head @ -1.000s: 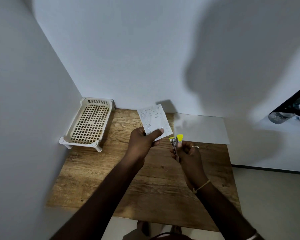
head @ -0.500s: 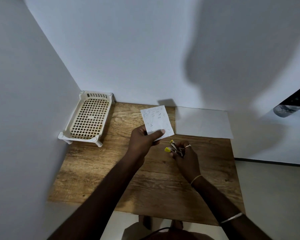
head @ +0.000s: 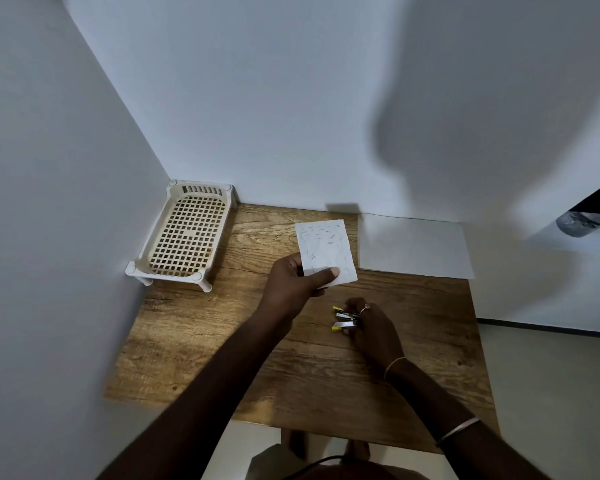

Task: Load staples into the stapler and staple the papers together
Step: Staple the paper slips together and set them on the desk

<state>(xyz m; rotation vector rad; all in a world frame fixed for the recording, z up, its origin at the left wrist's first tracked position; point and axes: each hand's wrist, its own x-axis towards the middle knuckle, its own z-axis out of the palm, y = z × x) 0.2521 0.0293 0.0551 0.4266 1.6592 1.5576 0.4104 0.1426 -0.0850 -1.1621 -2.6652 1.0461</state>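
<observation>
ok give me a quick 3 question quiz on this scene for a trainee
1. Fill the gap: the basket stands at the table's far ___ corner.
2. True or false: the left hand pinches a written slip.
3. Where is the stapler? A in the right hand, B in the basket, C in a drawer.

Key: 1 left; 2 true; 3 A.

Nothing is legible: the paper slip [head: 324, 249] pinched in the left hand [head: 297, 284] bears only unreadable scribbles.
</observation>
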